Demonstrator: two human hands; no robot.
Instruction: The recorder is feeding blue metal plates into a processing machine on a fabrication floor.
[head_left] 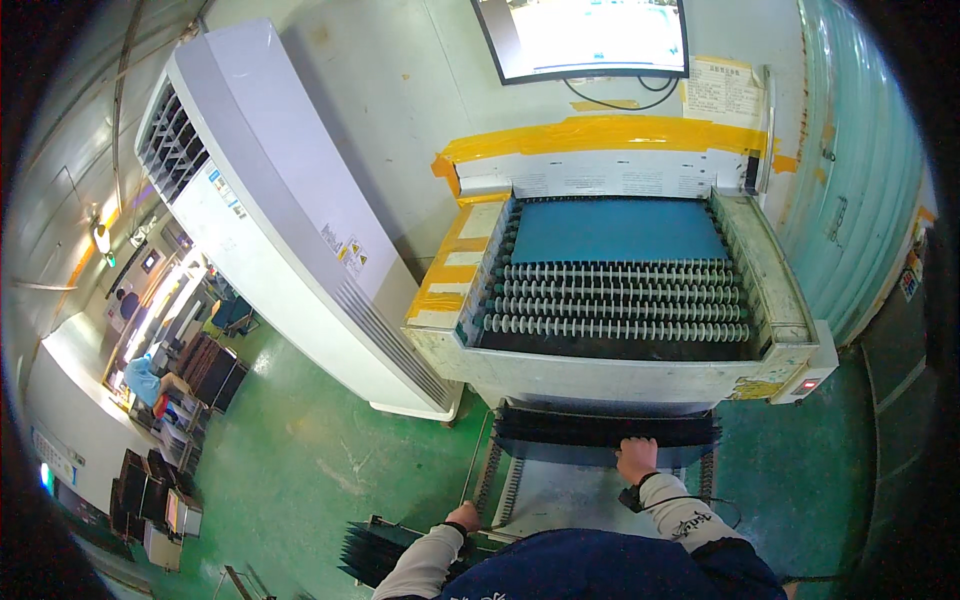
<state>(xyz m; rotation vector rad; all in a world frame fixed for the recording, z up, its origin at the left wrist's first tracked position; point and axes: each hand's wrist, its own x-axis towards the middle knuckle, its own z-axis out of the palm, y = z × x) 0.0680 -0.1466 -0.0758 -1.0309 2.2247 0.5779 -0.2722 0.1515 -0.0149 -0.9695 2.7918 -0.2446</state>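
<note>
Panels (pixel 560 436), dark, stand at far edge of rack (pixel 570 497); right hand (pixel 637 460) has grip closed on nearest one. Left hand (pixel 465 516) at rack's near-left corner, can't tell its grip. Blue sheet (pixel 620 230) on roller machine (pixel 600 367).

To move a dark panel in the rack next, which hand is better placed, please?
Probably the right hand: it appears to grip the dark panels. The left hand is farther away, by the rack's left side.

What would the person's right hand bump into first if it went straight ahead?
Most likely the dark blue, thin flat panels standing just ahead; the bare right hand seems to touch the nearest one, though depth is unclear.
</note>
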